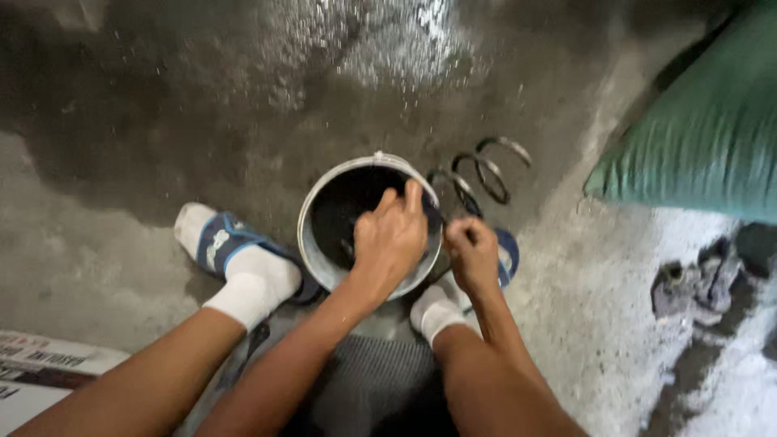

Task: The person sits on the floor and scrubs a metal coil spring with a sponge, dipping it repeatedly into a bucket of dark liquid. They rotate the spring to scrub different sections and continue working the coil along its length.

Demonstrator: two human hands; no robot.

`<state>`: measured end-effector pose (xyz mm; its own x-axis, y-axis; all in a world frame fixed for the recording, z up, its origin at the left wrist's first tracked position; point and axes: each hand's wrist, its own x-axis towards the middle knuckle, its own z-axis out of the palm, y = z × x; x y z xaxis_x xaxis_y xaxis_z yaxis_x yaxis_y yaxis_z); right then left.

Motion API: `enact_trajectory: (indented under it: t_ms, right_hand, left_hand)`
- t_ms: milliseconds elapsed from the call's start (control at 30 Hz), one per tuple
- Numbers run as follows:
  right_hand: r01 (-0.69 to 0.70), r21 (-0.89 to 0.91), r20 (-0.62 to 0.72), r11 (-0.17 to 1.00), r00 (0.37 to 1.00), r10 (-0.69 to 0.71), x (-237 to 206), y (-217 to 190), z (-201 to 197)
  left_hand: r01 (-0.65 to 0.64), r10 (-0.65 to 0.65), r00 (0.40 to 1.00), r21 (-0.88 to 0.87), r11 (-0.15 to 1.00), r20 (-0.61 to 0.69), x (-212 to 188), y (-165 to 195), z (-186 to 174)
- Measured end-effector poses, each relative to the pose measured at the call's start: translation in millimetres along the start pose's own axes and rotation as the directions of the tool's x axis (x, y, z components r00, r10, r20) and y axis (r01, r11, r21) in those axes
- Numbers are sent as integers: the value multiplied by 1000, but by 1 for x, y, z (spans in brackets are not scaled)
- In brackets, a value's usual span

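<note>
A round metal bucket (317,212) with dark liquid inside stands on the wet concrete floor between my feet. My left hand (391,240) is over the bucket's right half, knuckles up, fingers curled, one finger reaching to the far rim; what it grips is hidden. My right hand (472,254) is closed in a fist just outside the bucket's right rim, around a thin dark object that sticks out toward the left hand. A dark coil spring (484,168) lies on the floor behind the bucket, its near end close to both hands.
My feet wear white socks and blue sandals, the left foot (236,263) beside the bucket and the right foot (435,312) under my right hand. A green sack (704,137) sits at the right. Dark lumps (696,283) lie on pale ground below it. Printed cardboard (40,364) is at the lower left.
</note>
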<state>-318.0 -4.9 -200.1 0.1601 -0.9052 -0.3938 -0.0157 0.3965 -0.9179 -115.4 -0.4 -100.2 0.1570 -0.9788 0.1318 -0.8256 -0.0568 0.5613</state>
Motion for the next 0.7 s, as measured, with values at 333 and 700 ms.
enact_trajectory:
  t_ms: [333,700]
  right_hand:
    - [-107,114,-1,988,994,107,8,9,-6]
    - [-98,-75,-16,992,995,97,6,-10,6]
  left_hand:
    - [1,-1,1000,19,1000,4,3,1,-4]
    - [106,-110,988,43,994,112,1,-7,2]
